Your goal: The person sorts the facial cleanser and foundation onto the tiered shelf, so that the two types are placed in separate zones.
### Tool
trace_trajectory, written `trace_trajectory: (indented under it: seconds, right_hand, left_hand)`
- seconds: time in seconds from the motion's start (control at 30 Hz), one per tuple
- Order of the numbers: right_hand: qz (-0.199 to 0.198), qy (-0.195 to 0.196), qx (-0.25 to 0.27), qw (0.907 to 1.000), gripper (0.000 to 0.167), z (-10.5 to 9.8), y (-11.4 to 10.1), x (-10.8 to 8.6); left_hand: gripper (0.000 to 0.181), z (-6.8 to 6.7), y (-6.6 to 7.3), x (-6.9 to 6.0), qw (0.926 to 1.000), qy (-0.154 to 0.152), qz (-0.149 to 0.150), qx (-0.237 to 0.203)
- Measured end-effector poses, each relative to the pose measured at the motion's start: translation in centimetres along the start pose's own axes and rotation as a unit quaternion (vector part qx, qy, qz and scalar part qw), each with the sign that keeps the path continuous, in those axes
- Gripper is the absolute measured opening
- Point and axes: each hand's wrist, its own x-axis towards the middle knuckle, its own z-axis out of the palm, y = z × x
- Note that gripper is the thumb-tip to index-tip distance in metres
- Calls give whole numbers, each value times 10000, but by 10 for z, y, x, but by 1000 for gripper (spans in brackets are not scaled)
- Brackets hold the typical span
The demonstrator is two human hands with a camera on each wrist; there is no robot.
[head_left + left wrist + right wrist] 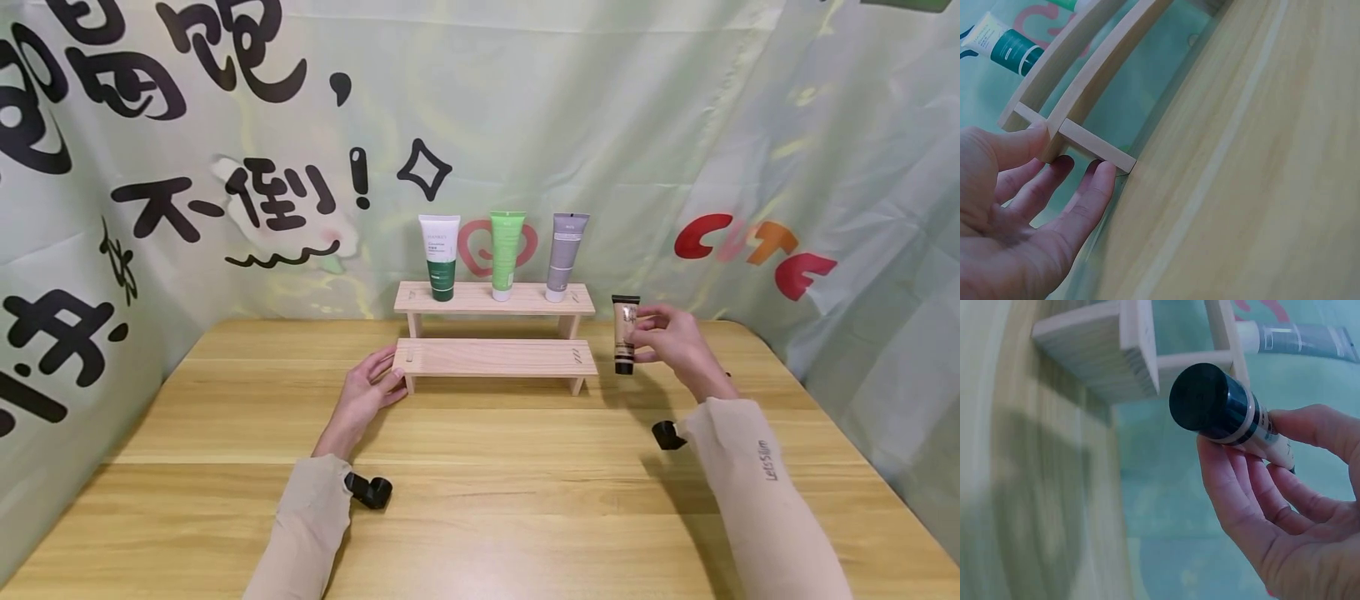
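Observation:
My right hand (678, 346) pinches a small beige tube with a black cap (625, 335) between thumb and fingers. It hangs upright, cap down, above the table, just right of the two-step wooden stand (495, 358). The black cap (1200, 400) points toward the camera in the right wrist view. At the stand's left end my left hand (367, 392) grips the lower step, its thumb against the board's end and fingers (1094, 194) around the leg. On the upper step stand a white-and-green tube (441, 258), a light green tube (506, 254) and a grey-purple tube (566, 257), all cap down.
The wooden table (510, 500) spreads in front of the stand. Close behind it hangs a pale green cloth backdrop (600, 108) with black writing and coloured letters. A small black device (371, 492) is strapped at the left wrist, another (667, 435) at the right.

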Motion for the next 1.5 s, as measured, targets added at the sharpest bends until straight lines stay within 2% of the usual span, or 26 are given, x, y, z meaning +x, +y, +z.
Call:
trace_trajectory:
  seconds: [0.43,0.7,1.1,1.5]
  right_hand:
    - [-441,98,622,9970,52,24,-14,6]
    - [-589,173,817,9948,49,39,-21,6]
    - [-883,-13,1090,9901,46,67,-29,11]
    - [-927,-122,1176,9887,47,92,-38,19]
  left_hand:
    - [52,1,2,0,10000,23,73,-8]
    - [52,0,3,-1,10000,13,23,53]
    - [52,0,1,0,10000,21,44,24]
    - [52,0,1,0,10000,34,-43,20]
